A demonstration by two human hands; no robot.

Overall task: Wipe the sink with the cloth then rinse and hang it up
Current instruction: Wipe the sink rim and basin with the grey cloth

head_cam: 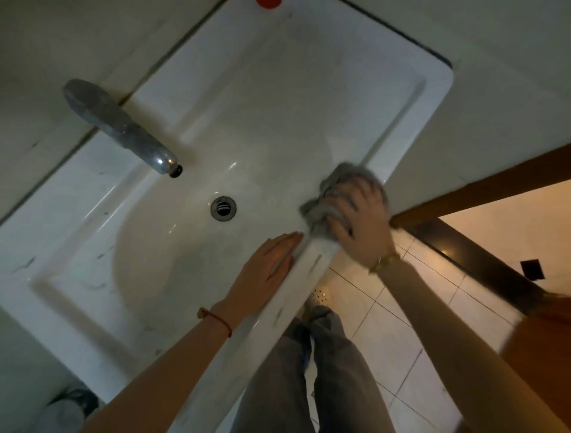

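A white rectangular sink [398, 129] fills the view, with a round metal drain [223, 208] at the bottom of its basin. My right hand [360, 221] presses a bunched grey cloth [321, 210] against the sink's front rim, to the right of the drain. The hand and cloth look blurred. My left hand [267, 267] lies flat, fingers together, on the inner side of the front rim, just left of the cloth, holding nothing. A dull metal tap [123, 126] reaches over the basin from the back left.
A red round object [268, 3] shows at the top edge behind the sink. A wooden door frame [482, 188] and tiled floor [398, 315] lie to the right. My grey trouser legs and a shoe [319, 296] are below the rim. A dark bin-like shape [71, 405] sits at the bottom left.
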